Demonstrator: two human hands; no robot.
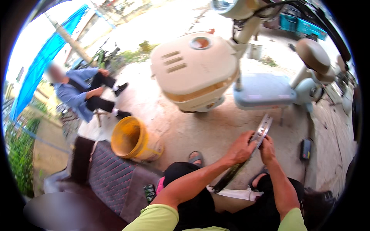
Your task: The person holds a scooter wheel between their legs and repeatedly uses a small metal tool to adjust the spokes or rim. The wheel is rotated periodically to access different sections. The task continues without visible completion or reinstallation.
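Observation:
Between my knees I hold a long, narrow, slightly curved piece (263,127). Its far end is silvery with a row of holes, and its near end is dark; I cannot make out its exact kind. My left hand (242,148) grips it from the left near the middle, fingers closed. Opposite, my right hand (266,149) is closed against its right side, its fingertips partly hidden behind the piece. The piece tilts away from me, its silvery end toward a parked light-blue scooter (264,90).
A cream scooter with a box-like front (196,69) stands ahead. To my left are a yellow bucket (148,142), a quilted seat (111,175) with a green packet (149,192), and a seated person (83,88). A small black box (305,149) lies on the right.

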